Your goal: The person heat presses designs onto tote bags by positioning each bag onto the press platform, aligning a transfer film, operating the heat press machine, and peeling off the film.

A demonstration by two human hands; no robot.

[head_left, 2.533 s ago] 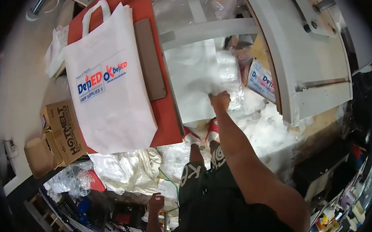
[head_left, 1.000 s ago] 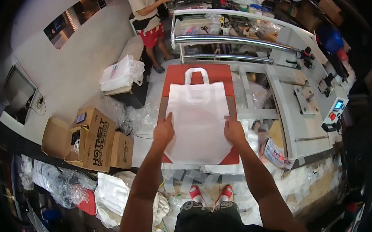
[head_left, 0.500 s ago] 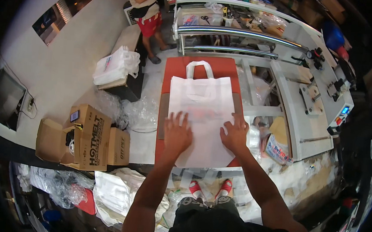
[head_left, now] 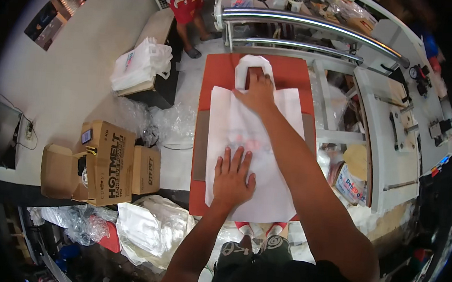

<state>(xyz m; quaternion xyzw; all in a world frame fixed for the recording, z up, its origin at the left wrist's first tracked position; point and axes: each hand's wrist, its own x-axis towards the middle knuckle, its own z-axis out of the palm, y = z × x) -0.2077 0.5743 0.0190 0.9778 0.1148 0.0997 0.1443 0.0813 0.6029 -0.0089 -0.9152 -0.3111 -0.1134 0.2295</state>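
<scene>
A white fabric tote bag [head_left: 238, 115] lies flat on a red board [head_left: 289, 74], its looped handle [head_left: 240, 68] pointing away from me. A faint reddish print shows on the middle of the bag. My left hand [head_left: 233, 181] rests flat on the lower part of the bag with its fingers spread. Up at the bag's top edge, my right hand [head_left: 259, 93] lies across the base of the handle, fingers stretched into the loop and thumb out to the left. Neither hand appears to grip anything.
Beyond the board runs a metal roller [head_left: 318, 23] on a white machine frame [head_left: 359, 145]. Cardboard boxes [head_left: 112, 159] stand at left, with a stack of white bags [head_left: 142, 64] on a bench behind. Another person [head_left: 187, 10] stands at the far left.
My right hand has moved from the bag's right side up to its handle. My left hand has shifted slightly right and down, staying on the bag. The whole view has shifted a little.
</scene>
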